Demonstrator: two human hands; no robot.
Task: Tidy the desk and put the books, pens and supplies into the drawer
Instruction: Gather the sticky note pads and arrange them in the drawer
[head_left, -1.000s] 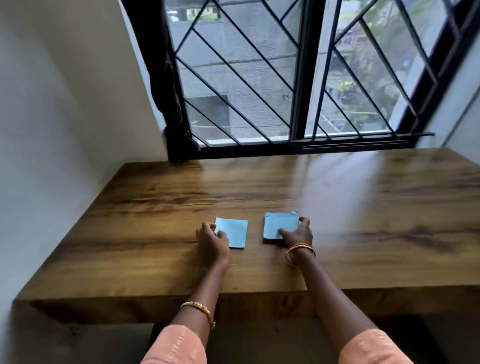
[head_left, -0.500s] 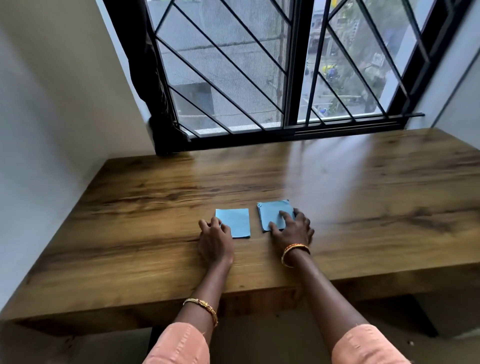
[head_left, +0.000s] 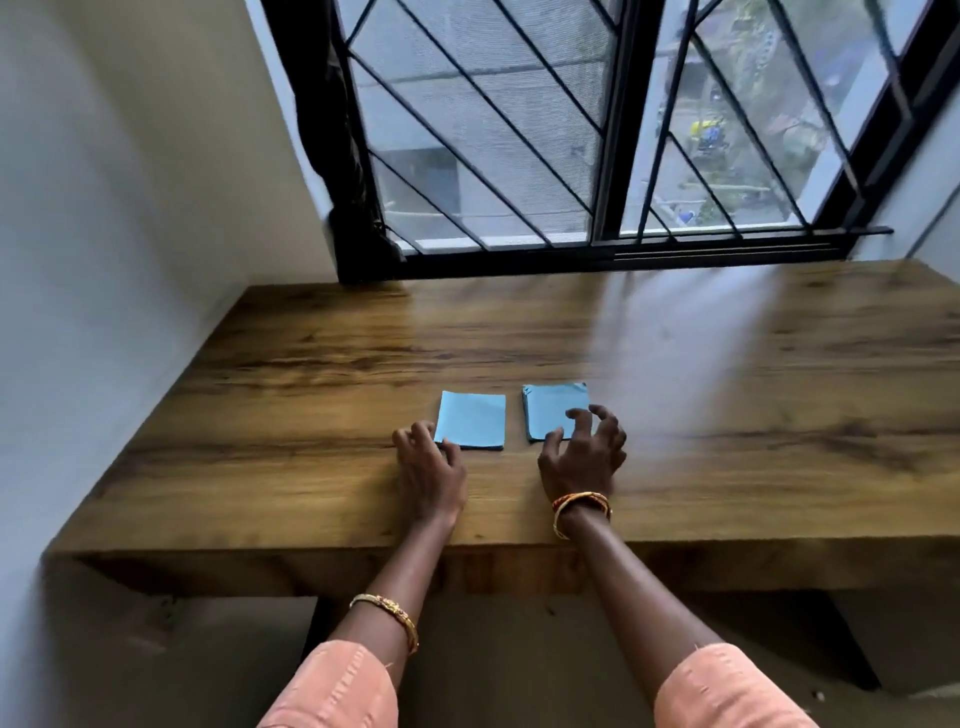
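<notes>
Two blue sticky-note pads lie side by side on the wooden desk (head_left: 727, 395). The left pad (head_left: 472, 418) is thin and flat. The right pad (head_left: 553, 408) looks thicker, with curled far corners. My left hand (head_left: 428, 467) rests on the desk with its fingertips touching the left pad's near left corner. Over the right pad's near right part hovers my right hand (head_left: 584, 454), fingers spread and curled, holding nothing. No drawer is in view.
A barred window (head_left: 597, 156) runs along the desk's far edge, with a dark curtain (head_left: 337, 156) bunched at its left. A white wall (head_left: 104, 260) borders the desk on the left. The desk's front edge is just below my wrists.
My right hand has lifted off the right pad and its fingers have spread apart. The left hand stays at the left pad's corner. The camera has tilted down.
</notes>
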